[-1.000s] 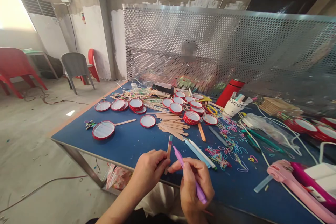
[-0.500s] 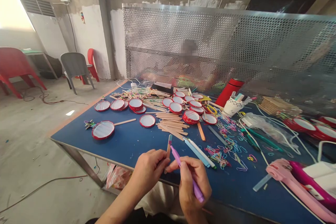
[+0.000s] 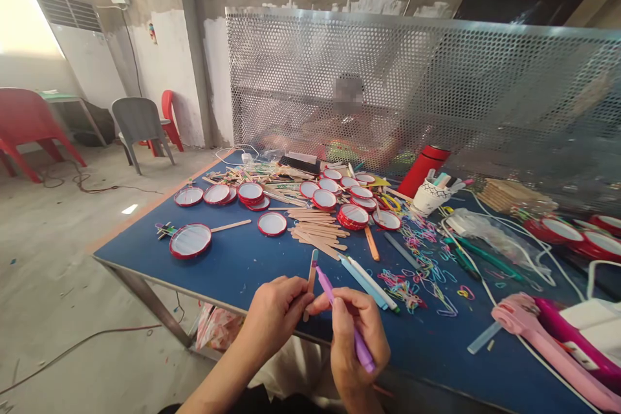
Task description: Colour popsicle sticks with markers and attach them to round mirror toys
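My left hand (image 3: 281,307) pinches a wooden craft stick (image 3: 311,278) upright near the table's front edge. The stick's top end is coloured blue, with a purple band below it. In my right hand (image 3: 356,330) is a purple marker (image 3: 326,286), its tip touching or very close to the purple band. Just beyond lie several bare craft sticks (image 3: 315,228) in a loose row. Right of them rest a light blue marker (image 3: 363,281) and a white marker with a green end (image 3: 376,286). A round white disc with a red rim (image 3: 272,224) lies further left.
Several red-rimmed discs (image 3: 324,198) spread across the blue table (image 3: 233,272). Coloured rubber bands or clips (image 3: 405,288), a white cup of pens (image 3: 429,196), a red bottle (image 3: 424,171) and a pink tool (image 3: 538,333) occupy the right. A perforated metal panel (image 3: 291,65) stands behind.
The purple band on the stick looks larger, and the marker tip has shifted very slightly. Both hands hold nearly the same position.
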### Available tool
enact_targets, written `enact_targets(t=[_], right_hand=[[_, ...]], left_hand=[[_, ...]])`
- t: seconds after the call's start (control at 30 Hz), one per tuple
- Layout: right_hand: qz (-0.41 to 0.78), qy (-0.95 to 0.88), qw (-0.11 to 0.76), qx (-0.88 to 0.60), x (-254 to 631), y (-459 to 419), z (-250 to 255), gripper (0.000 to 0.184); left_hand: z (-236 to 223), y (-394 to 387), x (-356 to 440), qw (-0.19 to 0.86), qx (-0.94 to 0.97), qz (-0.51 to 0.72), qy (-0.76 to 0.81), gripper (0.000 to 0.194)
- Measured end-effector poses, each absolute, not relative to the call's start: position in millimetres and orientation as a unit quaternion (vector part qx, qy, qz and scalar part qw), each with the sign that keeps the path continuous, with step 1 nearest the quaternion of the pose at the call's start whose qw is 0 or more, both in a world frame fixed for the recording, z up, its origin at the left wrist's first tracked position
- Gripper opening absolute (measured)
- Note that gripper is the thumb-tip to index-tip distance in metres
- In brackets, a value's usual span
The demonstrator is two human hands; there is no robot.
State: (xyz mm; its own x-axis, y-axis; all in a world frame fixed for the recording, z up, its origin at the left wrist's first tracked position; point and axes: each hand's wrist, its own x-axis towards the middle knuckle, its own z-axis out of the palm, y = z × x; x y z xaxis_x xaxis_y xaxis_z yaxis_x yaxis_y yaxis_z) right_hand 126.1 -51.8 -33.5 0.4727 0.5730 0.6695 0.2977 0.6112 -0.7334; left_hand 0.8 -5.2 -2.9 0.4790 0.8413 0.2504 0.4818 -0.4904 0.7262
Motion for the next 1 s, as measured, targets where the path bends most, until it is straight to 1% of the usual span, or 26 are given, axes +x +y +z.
enact_targets(t=[0.17, 1.0], right_hand=[[0.088, -0.523, 0.726, -0.438, 127.5, -52.6, -34.2, 0.011], [0.105, -0.524, 0.716, -0.45, 128.8, -53.5, -36.1, 0.011]], left_hand=[[-4.9, -3.6, 0.5, 0.29, 0.809, 0.307, 0.408, 0.027], [-5.7, -2.3, 0.9, 0.323, 0.8, 0.291, 0.414, 0.026]])
